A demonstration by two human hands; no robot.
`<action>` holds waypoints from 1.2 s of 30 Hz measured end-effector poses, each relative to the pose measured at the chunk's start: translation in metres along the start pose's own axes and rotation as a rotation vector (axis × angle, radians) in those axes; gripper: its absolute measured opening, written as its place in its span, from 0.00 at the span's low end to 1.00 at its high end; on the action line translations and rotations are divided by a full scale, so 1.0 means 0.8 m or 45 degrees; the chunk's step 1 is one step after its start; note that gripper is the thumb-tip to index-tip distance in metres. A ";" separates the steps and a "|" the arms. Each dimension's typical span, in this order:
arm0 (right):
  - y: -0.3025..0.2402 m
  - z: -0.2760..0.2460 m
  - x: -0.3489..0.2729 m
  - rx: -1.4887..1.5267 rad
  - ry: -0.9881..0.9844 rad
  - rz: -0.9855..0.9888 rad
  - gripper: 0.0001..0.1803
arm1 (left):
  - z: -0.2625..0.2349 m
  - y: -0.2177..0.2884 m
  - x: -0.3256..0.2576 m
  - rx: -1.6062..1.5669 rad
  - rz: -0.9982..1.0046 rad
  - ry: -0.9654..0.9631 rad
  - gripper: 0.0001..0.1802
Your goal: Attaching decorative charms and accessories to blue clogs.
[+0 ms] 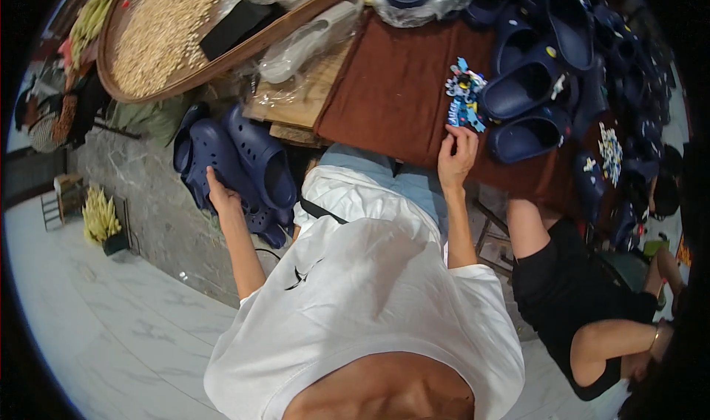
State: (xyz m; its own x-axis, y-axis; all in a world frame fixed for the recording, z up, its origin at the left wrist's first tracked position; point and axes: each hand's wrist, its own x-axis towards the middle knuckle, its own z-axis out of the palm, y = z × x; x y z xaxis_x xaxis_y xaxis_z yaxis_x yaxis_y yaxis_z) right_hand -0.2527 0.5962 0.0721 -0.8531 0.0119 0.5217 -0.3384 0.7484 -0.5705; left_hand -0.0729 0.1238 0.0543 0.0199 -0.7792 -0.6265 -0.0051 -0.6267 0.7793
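At the left, my left hand (224, 196) lies against a navy clog (216, 153) with holes in its upper. Its index finger is stretched out and its thumb apart; the other fingers are partly hidden. Beside it another navy clog (262, 157) leans in the same pile. My right hand (457, 157) is at the near edge of the table (403, 87), which has a brown cloth. Its fingers are bent together at the lower end of a small heap of colourful shoe charms (466, 94). What its fingertips hold is hidden.
Many navy clogs (523, 87) cover the table's right side, with white charms (610, 153) among them. A round woven tray (106, 57) of pale grains stands far left, near a white clog (296, 54) in clear plastic. A person in black (584, 287) sits at my right.
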 end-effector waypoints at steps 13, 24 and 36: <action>0.009 -0.041 -0.006 -0.040 0.083 0.243 0.09 | 0.023 0.087 -0.102 -0.273 0.112 -0.629 0.17; 0.009 -0.050 -0.002 -0.355 -0.072 0.193 0.14 | 0.112 -0.026 -0.263 0.255 -0.025 -1.094 0.12; 0.003 -0.044 0.010 -0.221 -0.092 0.232 0.10 | 0.167 -0.126 -0.329 0.450 -0.387 -1.533 0.20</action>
State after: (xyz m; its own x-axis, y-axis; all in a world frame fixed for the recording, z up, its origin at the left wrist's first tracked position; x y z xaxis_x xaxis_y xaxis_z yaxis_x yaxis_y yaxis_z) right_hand -0.2468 0.6215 0.0971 -0.9220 0.1145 0.3700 -0.1085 0.8407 -0.5305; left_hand -0.2113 0.3907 0.1387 -0.8409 -0.0103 -0.5412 -0.4257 -0.6049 0.6730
